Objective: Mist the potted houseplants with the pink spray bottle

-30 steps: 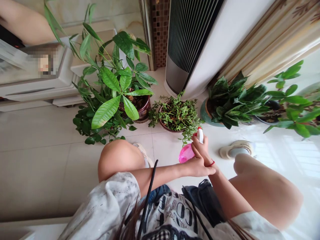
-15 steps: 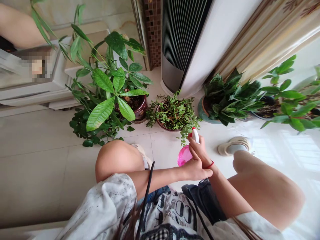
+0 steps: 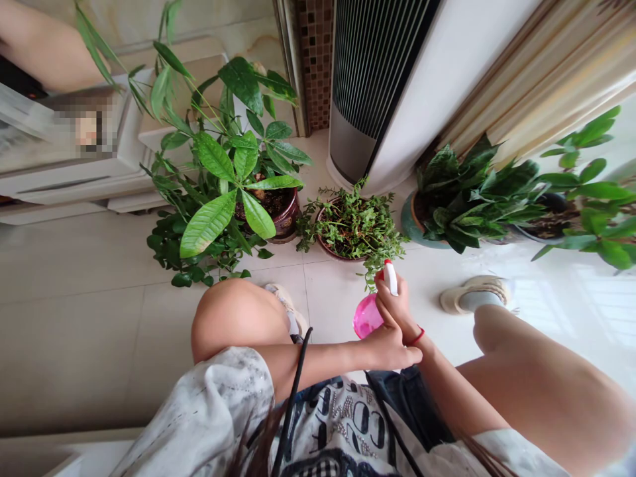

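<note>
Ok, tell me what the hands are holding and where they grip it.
The right hand grips the pink spray bottle around its neck, under the white nozzle. The left hand supports the bottle's body from below.

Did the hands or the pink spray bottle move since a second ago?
Hardly. Both hands stayed on the pink spray bottle: right hand at the white top, left hand beneath. Only the view wobbled. The small leafy pot stayed put.

The shirt (image 3: pixel 342 424) bears studded letters reading roughly "CO".
</note>
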A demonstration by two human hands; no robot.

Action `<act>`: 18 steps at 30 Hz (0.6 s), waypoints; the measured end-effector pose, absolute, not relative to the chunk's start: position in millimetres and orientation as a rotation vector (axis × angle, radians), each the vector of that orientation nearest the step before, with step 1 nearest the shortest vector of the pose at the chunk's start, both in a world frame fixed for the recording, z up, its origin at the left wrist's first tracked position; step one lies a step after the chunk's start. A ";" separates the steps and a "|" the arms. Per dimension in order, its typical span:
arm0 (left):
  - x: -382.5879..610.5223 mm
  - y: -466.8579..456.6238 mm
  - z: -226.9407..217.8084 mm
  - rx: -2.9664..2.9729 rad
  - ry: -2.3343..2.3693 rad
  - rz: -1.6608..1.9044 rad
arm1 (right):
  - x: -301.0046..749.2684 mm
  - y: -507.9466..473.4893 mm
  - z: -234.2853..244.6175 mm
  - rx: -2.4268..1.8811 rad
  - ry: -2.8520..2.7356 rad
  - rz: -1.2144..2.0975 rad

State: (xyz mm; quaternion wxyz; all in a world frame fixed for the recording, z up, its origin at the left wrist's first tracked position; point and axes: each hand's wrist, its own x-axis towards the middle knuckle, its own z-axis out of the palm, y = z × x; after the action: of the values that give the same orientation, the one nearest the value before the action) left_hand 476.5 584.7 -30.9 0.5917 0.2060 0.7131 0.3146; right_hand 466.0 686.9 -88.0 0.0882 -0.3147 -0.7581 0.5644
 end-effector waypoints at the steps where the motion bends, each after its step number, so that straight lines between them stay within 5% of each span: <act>1: 476.5 584.6 -31.2 0.485 1.655 0.723 | 466.2 686.3 -87.9 -0.916 -2.255 1.696; 18: 477.9 583.9 -38.7 0.413 1.628 0.715 | 468.0 685.6 -97.6 -0.894 -2.271 1.669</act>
State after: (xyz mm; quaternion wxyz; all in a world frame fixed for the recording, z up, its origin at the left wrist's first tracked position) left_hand 477.9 583.9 -38.7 0.6116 0.1792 0.7056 0.3099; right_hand 468.0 685.6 -97.6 0.0924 -0.3012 -0.7648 0.5620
